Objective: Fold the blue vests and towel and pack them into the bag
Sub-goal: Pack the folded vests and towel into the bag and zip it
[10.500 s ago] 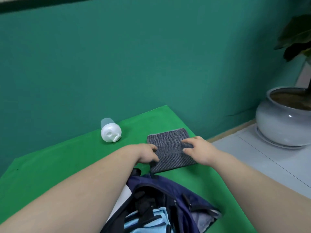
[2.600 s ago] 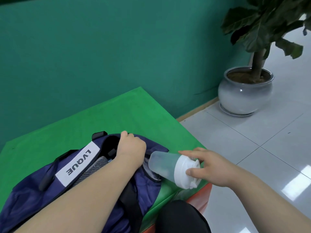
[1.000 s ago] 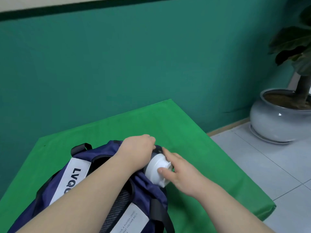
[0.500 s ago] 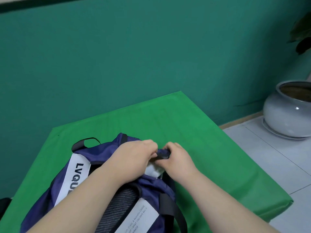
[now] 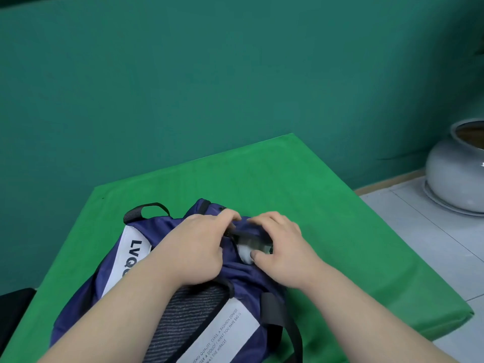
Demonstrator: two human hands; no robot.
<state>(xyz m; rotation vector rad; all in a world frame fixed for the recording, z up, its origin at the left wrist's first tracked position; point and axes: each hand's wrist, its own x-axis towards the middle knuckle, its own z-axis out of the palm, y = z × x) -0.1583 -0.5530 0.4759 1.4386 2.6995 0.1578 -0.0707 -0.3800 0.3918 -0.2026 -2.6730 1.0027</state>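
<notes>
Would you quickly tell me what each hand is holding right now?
Left hand: closed, gripping the navy blue fabric bag at its opening.
Right hand: closed, gripping the same opening over a white plastic cap.

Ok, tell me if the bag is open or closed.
Open. The bag gapes along its top: the grey striped towel shows inside, and a white bottle cap shows at the far end.

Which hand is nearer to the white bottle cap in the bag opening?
Right. The right hand has its thumb on the bottle cap; the left hand grips the bag just left of it.
</notes>
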